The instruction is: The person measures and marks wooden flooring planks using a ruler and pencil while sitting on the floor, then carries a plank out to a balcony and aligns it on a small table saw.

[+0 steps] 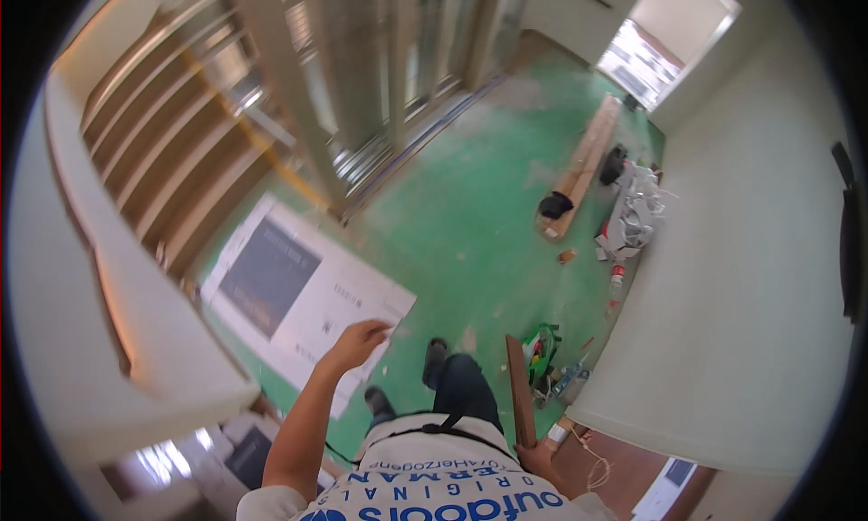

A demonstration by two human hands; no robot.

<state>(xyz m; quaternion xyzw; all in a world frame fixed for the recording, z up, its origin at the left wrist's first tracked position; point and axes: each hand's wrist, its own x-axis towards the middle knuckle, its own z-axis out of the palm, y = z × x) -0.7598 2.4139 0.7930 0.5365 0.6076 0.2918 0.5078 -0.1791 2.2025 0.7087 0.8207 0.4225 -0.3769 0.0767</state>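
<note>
Green floor (470,214) fills frame centre. Right hand (535,456) clamps a wooden plank (517,385); left hand (360,342) hangs loose, empty. Carrying step; next needs a steady grip.

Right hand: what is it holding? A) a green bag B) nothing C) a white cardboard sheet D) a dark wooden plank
D: the right hand grips the lower end of a narrow dark wooden plank that stands upright beside the leg, while the left hand is raised with nothing in it over the white cardboard sheet on the green floor.
</note>
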